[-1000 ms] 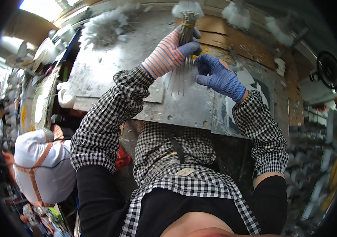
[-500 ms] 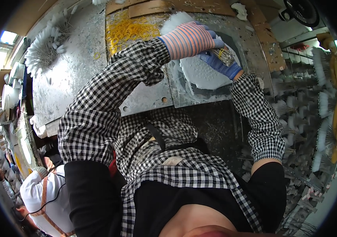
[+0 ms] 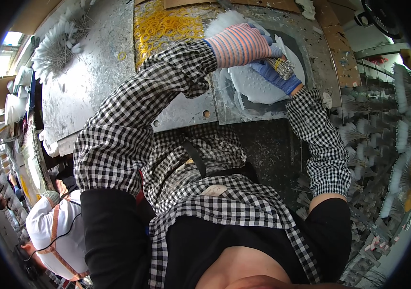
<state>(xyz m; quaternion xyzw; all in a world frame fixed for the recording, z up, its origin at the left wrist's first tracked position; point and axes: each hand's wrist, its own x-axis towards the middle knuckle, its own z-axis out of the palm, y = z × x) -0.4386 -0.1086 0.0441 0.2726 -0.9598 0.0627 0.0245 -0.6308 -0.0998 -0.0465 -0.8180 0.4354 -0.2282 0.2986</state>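
Note:
My left hand (image 3: 241, 45), in a pink and blue striped glove, is closed round a bundle of thin wire-stemmed brushes (image 3: 285, 70). The white bristle end (image 3: 225, 21) of the bundle shows beyond the glove at the far left. The looped wire ends stick out at the right, with yellow rubber bands round the stems. My right hand (image 3: 275, 79), in a blue glove, grips the same bundle from below near the wire ends; its fingertips are partly hidden. Under both hands lies a rough white slab (image 3: 258, 90) on a dark sheet.
Loose yellow rubber bands (image 3: 167, 26) are heaped at the back of the metal table (image 3: 90, 62). A pile of white-tufted wire brushes (image 3: 56, 53) lies at the far left. Many more brushes (image 3: 369, 139) stand at right. Another person (image 3: 56, 231) in white is at lower left.
The view has shifted slightly, so the table and hands appear a little further right. Both hands keep their hold on the bundle.

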